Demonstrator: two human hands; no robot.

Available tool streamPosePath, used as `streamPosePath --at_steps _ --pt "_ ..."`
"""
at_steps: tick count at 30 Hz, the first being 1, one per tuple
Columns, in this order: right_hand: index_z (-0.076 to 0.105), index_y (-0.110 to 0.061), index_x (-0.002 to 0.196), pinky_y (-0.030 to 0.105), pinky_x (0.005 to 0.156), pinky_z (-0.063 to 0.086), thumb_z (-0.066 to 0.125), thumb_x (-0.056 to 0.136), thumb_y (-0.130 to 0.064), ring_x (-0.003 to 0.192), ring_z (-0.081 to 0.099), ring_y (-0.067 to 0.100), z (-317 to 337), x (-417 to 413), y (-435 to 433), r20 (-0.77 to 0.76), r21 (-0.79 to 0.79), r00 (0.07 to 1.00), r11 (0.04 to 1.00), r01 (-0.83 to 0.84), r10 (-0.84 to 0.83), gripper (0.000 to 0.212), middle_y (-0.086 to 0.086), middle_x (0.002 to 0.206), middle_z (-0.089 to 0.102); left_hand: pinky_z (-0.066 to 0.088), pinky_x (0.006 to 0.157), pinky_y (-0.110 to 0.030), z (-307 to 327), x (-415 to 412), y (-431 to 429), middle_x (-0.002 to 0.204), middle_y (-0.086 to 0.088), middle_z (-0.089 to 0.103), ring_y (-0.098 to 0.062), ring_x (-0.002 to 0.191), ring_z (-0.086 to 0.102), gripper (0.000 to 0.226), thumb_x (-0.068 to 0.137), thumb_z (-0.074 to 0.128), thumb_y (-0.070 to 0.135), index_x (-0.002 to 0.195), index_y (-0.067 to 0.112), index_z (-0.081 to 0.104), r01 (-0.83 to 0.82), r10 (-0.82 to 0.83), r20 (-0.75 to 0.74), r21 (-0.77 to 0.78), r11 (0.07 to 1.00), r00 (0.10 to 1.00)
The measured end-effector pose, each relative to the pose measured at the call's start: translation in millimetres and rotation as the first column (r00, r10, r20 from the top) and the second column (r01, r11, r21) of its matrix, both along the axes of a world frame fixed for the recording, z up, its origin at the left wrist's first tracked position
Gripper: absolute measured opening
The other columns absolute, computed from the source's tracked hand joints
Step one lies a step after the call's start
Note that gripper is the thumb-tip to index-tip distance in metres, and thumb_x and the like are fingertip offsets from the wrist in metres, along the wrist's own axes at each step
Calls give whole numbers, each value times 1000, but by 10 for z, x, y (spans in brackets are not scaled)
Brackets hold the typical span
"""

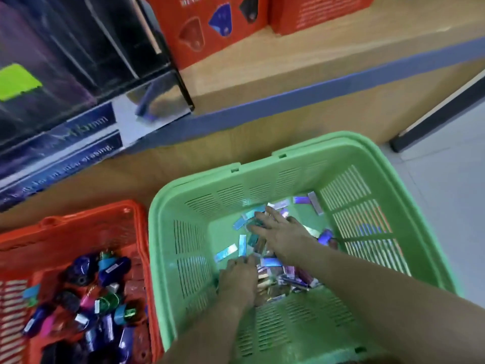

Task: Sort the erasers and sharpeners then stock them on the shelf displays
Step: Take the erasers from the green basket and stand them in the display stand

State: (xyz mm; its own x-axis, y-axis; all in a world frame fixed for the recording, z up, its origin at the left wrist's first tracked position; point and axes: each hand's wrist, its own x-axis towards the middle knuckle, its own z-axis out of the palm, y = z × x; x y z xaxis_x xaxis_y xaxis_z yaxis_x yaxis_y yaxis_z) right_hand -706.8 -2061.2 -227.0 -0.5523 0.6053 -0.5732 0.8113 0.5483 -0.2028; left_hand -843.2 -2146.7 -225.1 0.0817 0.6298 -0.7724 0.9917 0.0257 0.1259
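a single head-worn view looks forward and steeply down into the green basket (262,179) from above its near rim, close enough that this basket fills the lower right. left of the basket, the red basket (86,216) is cut by the frame edge; beyond the basket the shelf (288,61) runs tilted (wide-angle bend, some motion blur).

Sharpeners (86,298) in L basket (78,219), erasers (227,252) in R basket (262,179)

red box (210,30): white letters, too blurry to read | red box beside it (315,14): tiny white print, unreadable | blue shelf strips (78,153): white writing, too blurry to read
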Motion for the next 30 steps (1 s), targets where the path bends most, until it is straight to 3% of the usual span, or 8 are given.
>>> streamPosePath --at_steps 8,13,16,20,23,26,28,30 --pt "39 -27 137 45 96 47 57 95 -32 123 47 29 -174 153 16 84 -19 986 989 149 -147 46 8 136 42 51 80 -29 -27 -37 81 100 -4 70 -23 91 65 31 77 75 31 103 15 69 -242 257 92 -148 959 962" --pt "44 -15 129 33 76 50 61 92 -16 94 62 28 -164 349 99 28 -121 927 919 375 -375 41 10 114 60 51 77 -33 74 -44 276 94 -5 69 -22 85 65 20 94 57 33 102 18 67 -489 521 234 -184 853 821" --pt "54 -14 111 23 59 46 62 91 -12 72 60 20 -35 432 192 -21 -294 831 798 526 -555 22 11 99 67 53 74 -35 192 -51 371 93 -9 69 -24 83 68 16 98 51 29 94 17 61 -662 691 318 -213 719 649" --pt "59 -11 94 20 48 49 68 88 -4 52 65 20 264 442 246 -114 -552 543 507 662 -832 13 9 69 67 55 71 -34 391 -35 427 93 -13 71 -21 71 66 15 100 48 23 101 12 58 -846 857 418 -297 442 301" --pt "57 -4 107 37 64 56 64 89 3 58 64 25 637 408 292 -119 -762 306 284 582 -945 21 20 76 68 58 77 -34 557 2 420 101 -17 69 -25 83 70 21 99 51 23 110 8 59 -875 891 450 -455 168 -63" --pt "58 -4 111 35 61 54 60 91 3 66 64 29 1017 294 260 -126 -824 324 281 492 -938 22 26 86 69 57 83 -43 875 54 438 102 -14 66 -31 91 69 10 97 52 21 102 12 54 -778 790 430 -622 -91 -437" --pt "62 -3 103 36 63 53 53 93 4 71 67 33 1233 172 178 -154 -816 376 332 473 -914 15 22 82 70 58 70 -39 1047 122 426 96 -14 68 -28 81 67 18 97 54 24 106 9 56 -792 741 497 -606 -76 -451" --pt "62 -4 93 41 68 55 53 92 2 72 68 32 1428 49 94 -177 -825 382 348 444 -907 11 19 77 70 55 63 -34 1193 208 407 92 -13 72 -27 75 68 25 96 54 29 111 9 59 -870 730 601 -492 17 -326"
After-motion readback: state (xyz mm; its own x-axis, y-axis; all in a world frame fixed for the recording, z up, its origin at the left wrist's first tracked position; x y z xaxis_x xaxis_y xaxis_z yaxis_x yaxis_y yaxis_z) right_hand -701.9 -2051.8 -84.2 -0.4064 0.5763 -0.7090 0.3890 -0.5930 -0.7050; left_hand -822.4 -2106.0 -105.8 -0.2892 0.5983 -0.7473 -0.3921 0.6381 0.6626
